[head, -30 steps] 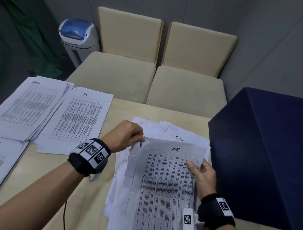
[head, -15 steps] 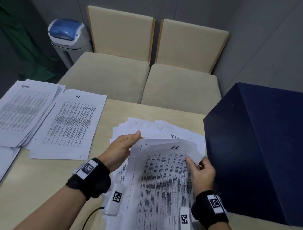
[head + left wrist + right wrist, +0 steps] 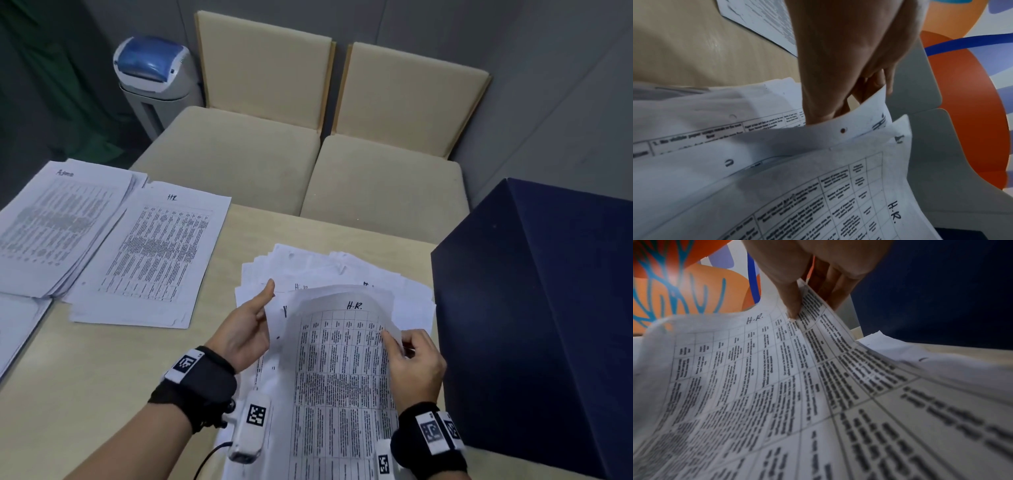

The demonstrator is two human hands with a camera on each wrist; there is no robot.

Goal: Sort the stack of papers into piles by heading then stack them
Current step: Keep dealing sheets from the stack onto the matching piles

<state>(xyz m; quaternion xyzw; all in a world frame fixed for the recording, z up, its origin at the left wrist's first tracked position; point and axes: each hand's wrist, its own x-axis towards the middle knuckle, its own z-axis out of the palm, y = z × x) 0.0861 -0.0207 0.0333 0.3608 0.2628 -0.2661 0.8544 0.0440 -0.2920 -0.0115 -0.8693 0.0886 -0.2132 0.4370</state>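
The loose unsorted stack (image 3: 329,267) lies mid-table. Its top sheet, headed "H.R." (image 3: 342,370), is lifted and bowed upward. My right hand (image 3: 394,339) pinches that sheet's right edge between thumb and fingers; the right wrist view shows the thumb on the printed face of this sheet (image 3: 756,369). My left hand (image 3: 260,318) stands at the left edge of the lifted sheets, thumb straight up and fingers out of sight behind the paper. In the left wrist view its fingertips (image 3: 869,91) go behind a hole-punched sheet, above the "H.R." sheet (image 3: 859,203). A sorted "HR" pile (image 3: 150,260) lies at left.
An "Admin" pile (image 3: 58,226) lies at far left, with another pile's corner (image 3: 17,325) at the left edge of the wooden table (image 3: 102,377). A large dark blue box (image 3: 534,325) stands close on the right. Two beige chairs (image 3: 239,154) and a bin (image 3: 154,78) lie beyond.
My left hand let go of the top sheet's upper left corner and turned palm-in along the left edge. My right hand went from resting fingers on the sheet to pinching its right edge, bowing it up.
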